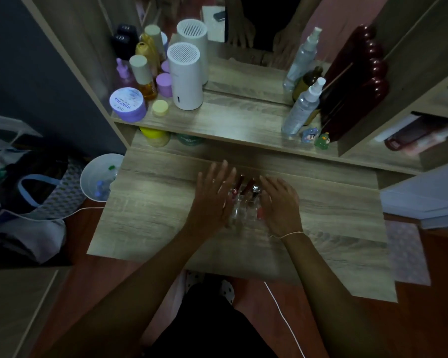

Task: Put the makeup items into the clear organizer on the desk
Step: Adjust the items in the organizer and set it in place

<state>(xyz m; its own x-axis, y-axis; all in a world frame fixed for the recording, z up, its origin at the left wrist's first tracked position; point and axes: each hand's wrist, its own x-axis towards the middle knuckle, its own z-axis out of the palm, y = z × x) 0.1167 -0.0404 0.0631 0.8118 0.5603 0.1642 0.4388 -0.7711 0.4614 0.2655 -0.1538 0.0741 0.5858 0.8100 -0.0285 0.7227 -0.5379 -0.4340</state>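
The clear organizer [243,214] stands in the middle of the wooden desk [150,210], between my two hands. Several makeup items [246,186], dark red tubes and a silver-capped one, stand upright in it. My left hand [212,200] lies against its left side with fingers spread. My right hand [278,202] is against its right side, fingers curved. Both hands are blurred, and I cannot tell whether they grip the organizer or only touch it.
A raised shelf [230,120] behind holds a white cylinder device [185,76], a purple jar [127,103], bottles at left, spray bottles [301,107] and small figurines at right. A mirror is at the back. A white bin [98,177] and bags sit left on the floor.
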